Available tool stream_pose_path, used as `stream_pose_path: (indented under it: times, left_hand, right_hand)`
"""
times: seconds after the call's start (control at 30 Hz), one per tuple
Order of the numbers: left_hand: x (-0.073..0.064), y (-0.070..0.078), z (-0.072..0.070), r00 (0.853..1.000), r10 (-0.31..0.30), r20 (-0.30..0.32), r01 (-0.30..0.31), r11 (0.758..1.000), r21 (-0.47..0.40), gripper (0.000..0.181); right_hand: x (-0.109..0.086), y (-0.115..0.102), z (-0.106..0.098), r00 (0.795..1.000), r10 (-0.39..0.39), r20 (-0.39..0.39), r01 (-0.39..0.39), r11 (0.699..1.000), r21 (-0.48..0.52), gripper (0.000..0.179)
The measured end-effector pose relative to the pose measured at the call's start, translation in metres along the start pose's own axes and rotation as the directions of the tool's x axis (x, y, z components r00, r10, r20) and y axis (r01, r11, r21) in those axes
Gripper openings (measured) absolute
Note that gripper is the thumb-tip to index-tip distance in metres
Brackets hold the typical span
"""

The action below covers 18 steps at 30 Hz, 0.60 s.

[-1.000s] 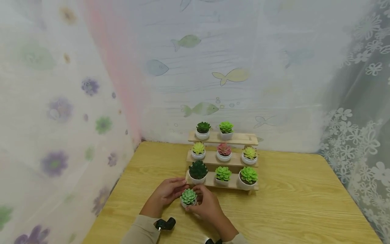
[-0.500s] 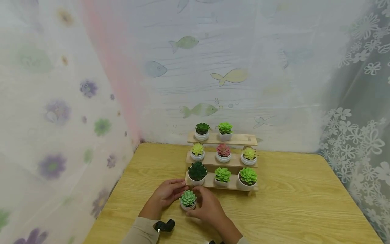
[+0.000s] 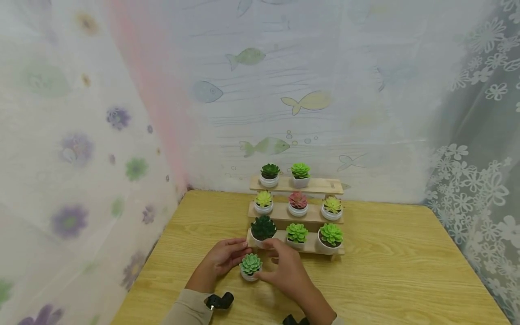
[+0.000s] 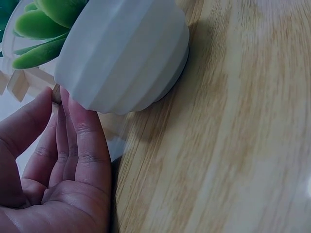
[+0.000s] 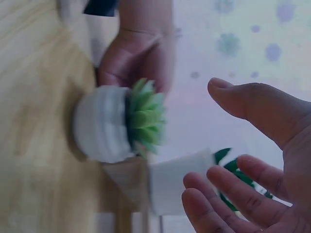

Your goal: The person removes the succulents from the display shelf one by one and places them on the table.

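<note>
Just right of a mint-green succulent in a round, ribbed white pot point(image 3: 251, 265), the right hand point(image 3: 286, 270) hangs with thumb and fingers spread apart, gripping nothing. Across the pot, the left hand point(image 3: 225, 256) pinches the near left corner of a three-tier stand of pale wood point(image 3: 331, 185) between thumb and fingertips. The succulent stands upright on the yellow wood-grain tabletop point(image 3: 394, 266), in front of that corner; whether its pot touches the left fingers I cannot tell.

Behind the right fingers, on the bottom tier, sits a dark green succulent in a white pot point(image 3: 263, 228); a careless sweep of those fingers might knock it. Any tug at the pinched corner could probably tilt the stand and slide its pots, the red-pink succulent point(image 3: 298, 202) on the middle tier among them. A twist of the left wrist could also tip the mint-green plant.
</note>
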<state>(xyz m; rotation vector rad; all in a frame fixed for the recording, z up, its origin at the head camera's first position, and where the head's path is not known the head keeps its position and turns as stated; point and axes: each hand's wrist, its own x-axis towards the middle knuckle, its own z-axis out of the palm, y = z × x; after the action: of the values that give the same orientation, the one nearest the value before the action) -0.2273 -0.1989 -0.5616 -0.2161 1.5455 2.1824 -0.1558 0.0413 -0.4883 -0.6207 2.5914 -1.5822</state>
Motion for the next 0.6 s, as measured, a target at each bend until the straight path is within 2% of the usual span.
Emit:
stream_pose_path:
  times: [0.2, 0.37, 0.6]
  left_hand:
    - [0.0, 0.0, 0.0, 1.0, -0.002, 0.01, 0.002, 1.0, 0.0, 0.034]
    - [0.001, 0.0, 0.001, 1.0, -0.004, 0.009, 0.004, 1.0, 0.007, 0.039]
    - [0.0, 0.0, 0.0, 1.0, -0.011, 0.0, 0.011, 1.0, 0.007, 0.038]
  right_hand:
    - [0.0, -0.016, -0.013, 0.997, -0.072, -0.039, 0.072, 0.997, -0.011, 0.063]
    - [0.001, -0.031, -0.025, 0.989, -0.1, -0.109, 0.099, 0.995, -0.019, 0.061]
    - [0.009, -0.043, -0.042, 0.965, -0.144, -0.219, 0.135, 0.989, -0.058, 0.056]
